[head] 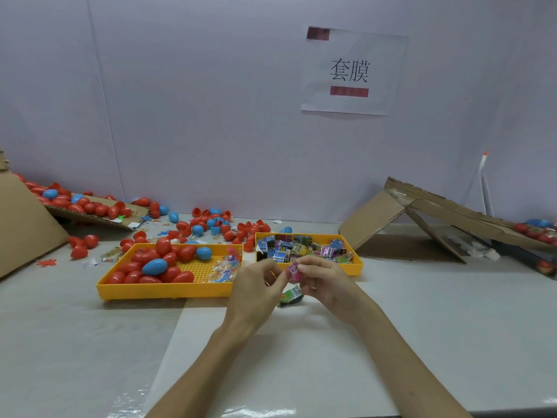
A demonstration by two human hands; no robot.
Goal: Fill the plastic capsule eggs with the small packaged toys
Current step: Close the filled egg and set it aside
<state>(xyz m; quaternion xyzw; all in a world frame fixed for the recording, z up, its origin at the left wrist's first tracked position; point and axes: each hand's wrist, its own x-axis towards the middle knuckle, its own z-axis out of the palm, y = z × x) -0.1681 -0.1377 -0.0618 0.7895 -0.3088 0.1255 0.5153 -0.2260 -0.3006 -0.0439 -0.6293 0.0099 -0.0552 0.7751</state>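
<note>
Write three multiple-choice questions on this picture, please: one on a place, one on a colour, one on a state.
1. Relative to the egg tray, where is the tray of packaged toys?
A. to its left
B. to its right
C. stacked on it

2. Which colours have the capsule eggs in the egg tray?
A. green and white
B. red and blue
C. all yellow

3. What are the left grip and right grip doing?
A. lying open and idle
B. each holding an egg
C. together pinching a pink packet

Answers:
1 B: the two yellow trays stand side by side, with the toys on the right.
2 B: many red eggs and a few blue ones lie there.
3 C: fingertips of both grips meet on the packet.
</note>
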